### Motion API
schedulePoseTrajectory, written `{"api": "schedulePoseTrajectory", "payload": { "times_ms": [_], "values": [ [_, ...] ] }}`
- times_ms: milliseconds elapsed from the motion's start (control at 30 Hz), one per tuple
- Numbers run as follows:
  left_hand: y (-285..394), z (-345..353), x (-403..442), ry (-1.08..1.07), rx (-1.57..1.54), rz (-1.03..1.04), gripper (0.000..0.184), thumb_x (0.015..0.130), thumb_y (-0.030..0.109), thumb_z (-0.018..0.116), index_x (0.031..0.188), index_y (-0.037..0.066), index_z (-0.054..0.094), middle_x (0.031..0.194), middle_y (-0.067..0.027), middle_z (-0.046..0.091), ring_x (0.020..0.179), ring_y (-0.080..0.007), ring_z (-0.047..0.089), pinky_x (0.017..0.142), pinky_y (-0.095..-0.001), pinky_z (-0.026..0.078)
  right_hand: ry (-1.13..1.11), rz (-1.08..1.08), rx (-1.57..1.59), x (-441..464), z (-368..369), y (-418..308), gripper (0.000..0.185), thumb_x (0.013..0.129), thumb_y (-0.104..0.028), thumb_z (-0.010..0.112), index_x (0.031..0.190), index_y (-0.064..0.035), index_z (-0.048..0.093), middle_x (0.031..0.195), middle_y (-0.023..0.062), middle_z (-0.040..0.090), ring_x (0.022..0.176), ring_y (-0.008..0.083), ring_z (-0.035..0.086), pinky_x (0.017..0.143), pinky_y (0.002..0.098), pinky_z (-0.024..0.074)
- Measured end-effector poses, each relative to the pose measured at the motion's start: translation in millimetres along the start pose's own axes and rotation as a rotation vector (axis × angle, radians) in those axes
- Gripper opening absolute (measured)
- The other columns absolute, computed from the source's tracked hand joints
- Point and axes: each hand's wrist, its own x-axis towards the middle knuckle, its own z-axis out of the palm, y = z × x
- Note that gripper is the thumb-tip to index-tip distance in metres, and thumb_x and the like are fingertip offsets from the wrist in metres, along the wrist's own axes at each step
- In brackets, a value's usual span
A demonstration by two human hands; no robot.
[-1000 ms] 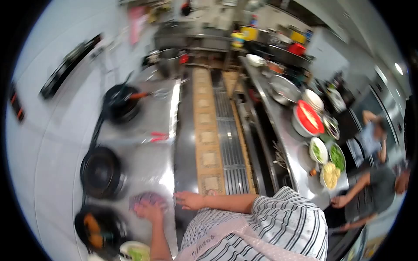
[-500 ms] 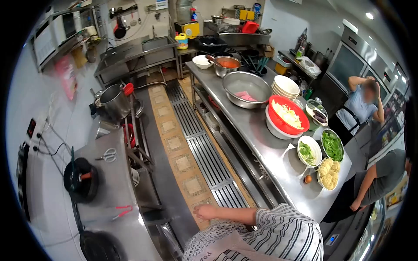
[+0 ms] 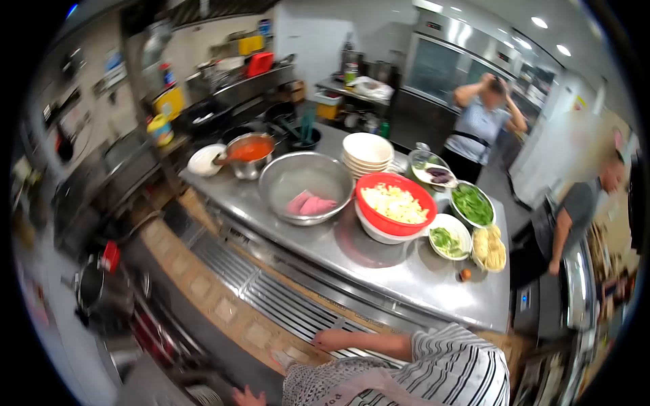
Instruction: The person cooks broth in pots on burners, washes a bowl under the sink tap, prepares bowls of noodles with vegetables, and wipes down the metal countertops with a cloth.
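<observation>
My right hand reaches across in front of my apron, above the floor grate and a little off the steel table's near edge. Its fingers are blurred, and I see nothing in it. At the bottom edge my left hand shows in part, fingers spread and holding nothing. On the steel table stand a large metal bowl with pink gloves, a red colander of chopped pale vegetables, a bowl of cut greens, a bowl of leafy greens and yellow noodles.
A pan of red sauce and stacked white bowls stand farther back. A brown egg-like item lies near the front. Two people, one in a light blue shirt, one in grey, are beyond the table. A floor grate runs alongside.
My view has swung right toward the steel table, so the left counter has mostly left the picture. My left hand has come into view at the bottom. The person in grey stands more upright.
</observation>
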Motion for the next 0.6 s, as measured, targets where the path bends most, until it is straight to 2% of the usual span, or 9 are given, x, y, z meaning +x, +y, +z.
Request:
{"api": "schedulePoseTrajectory", "payload": {
  "times_ms": [33, 67, 167, 267, 367, 400, 467, 500, 600],
  "values": [
    [-15, 2, 39, -0.06, -0.05, 0.059, 0.064, 0.078, 0.043, 0.06, 0.13, 0.008, 0.045, 0.136, -0.0273, 0.034, 0.124, -0.0414, 0.033, 0.102, -0.0501, 0.027, 0.076, 0.089, 0.033, 17, -15, 1, 0.033, 0.087, -0.028, 0.051, 0.109, -0.0047, 0.061, 0.103, 0.0165, 0.061, 0.092, 0.0322, 0.059, 0.08, 0.039, 0.0472],
    [-23, -8, 73, -0.047, -0.012, 0.255, 0.062, 0.08, 0.043, 0.058, 0.128, 0.007, 0.045, 0.129, -0.0242, 0.044, 0.114, -0.0405, 0.044, 0.095, -0.0489, 0.037, 0.133, 0.173, 0.063, 29, -34, 3, 0.033, 0.088, -0.028, 0.051, 0.109, -0.0048, 0.061, 0.103, 0.0163, 0.061, 0.092, 0.0323, 0.059, 0.08, 0.0386, 0.0471],
    [-23, -57, 166, -0.243, 0.026, 0.405, 0.06, 0.081, 0.044, 0.057, 0.126, 0.006, 0.046, 0.118, -0.0255, 0.051, 0.105, -0.0412, 0.05, 0.087, -0.0489, 0.042, 0.336, 0.316, 0.214, 63, -106, -15, 0.031, 0.089, -0.027, 0.051, 0.108, -0.0053, 0.062, 0.104, 0.0135, 0.063, 0.092, 0.0269, 0.06, 0.081, 0.0345, 0.047],
    [-17, -101, 243, -0.141, -0.077, 0.609, 0.057, 0.083, 0.044, 0.054, 0.123, 0.005, 0.047, 0.109, -0.0275, 0.055, 0.097, -0.044, 0.053, 0.082, -0.0508, 0.044, 0.518, 0.397, 0.393, 80, -172, -14, 0.03, 0.089, -0.024, 0.051, 0.109, -0.0043, 0.061, 0.105, 0.0095, 0.064, 0.091, 0.0197, 0.061, 0.081, 0.0312, 0.0472],
    [6, -161, 299, -0.289, 0.123, 0.554, 0.055, 0.084, 0.044, 0.053, 0.123, 0.005, 0.047, 0.108, -0.0275, 0.055, 0.096, -0.0438, 0.052, 0.081, -0.0505, 0.043, 0.65, 0.439, 0.647, 88, -221, 12, 0.028, 0.089, -0.019, 0.05, 0.111, -0.0041, 0.061, 0.102, 0.0044, 0.065, 0.085, 0.0105, 0.06, 0.078, 0.0268, 0.0481],
    [9, -167, 319, -0.269, 0.114, 0.549, 0.055, 0.084, 0.044, 0.053, 0.123, 0.006, 0.048, 0.107, -0.0273, 0.055, 0.096, -0.0435, 0.052, 0.081, -0.0504, 0.043, 0.703, 0.498, 0.772, 90, -247, 9, 0.026, 0.09, -0.019, 0.05, 0.109, -0.005, 0.062, 0.1, 0.0044, 0.065, 0.081, 0.0095, 0.06, 0.074, 0.0258, 0.0489],
    [12, -174, 354, -0.234, 0.097, 0.525, 0.054, 0.084, 0.043, 0.053, 0.122, 0.006, 0.049, 0.105, -0.0269, 0.056, 0.096, -0.0429, 0.053, 0.08, -0.0503, 0.043, 0.765, 0.467, 0.685, 96, -303, 30, 0.024, 0.09, -0.019, 0.051, 0.103, -0.0035, 0.063, 0.091, 0.0018, 0.065, 0.077, 0.01, 0.059, 0.07, 0.0252, 0.0474],
    [11, -170, 370, -0.223, 0.068, 0.508, 0.052, 0.084, 0.042, 0.053, 0.122, 0.006, 0.049, 0.105, -0.0263, 0.056, 0.096, -0.0426, 0.053, 0.08, -0.0499, 0.044, 0.9, 0.385, 0.863, 104, -327, 48, 0.023, 0.089, -0.018, 0.052, 0.103, -0.0031, 0.063, 0.085, 0.0016, 0.065, 0.073, 0.0095, 0.058, 0.066, 0.0234, 0.0453],
    [20, -174, 387, -0.284, -0.116, 0.42, 0.049, 0.086, 0.039, 0.052, 0.121, 0.006, 0.05, 0.105, -0.0249, 0.056, 0.093, -0.0417, 0.054, 0.079, -0.0484, 0.044, 1.05, 0.405, 0.927, 144, -424, 113, 0.021, 0.088, -0.024, 0.054, 0.085, -0.0055, 0.065, 0.071, 0.0002, 0.061, 0.06, 0.0072, 0.052, 0.054, 0.0214, 0.0413]
  ]
}}
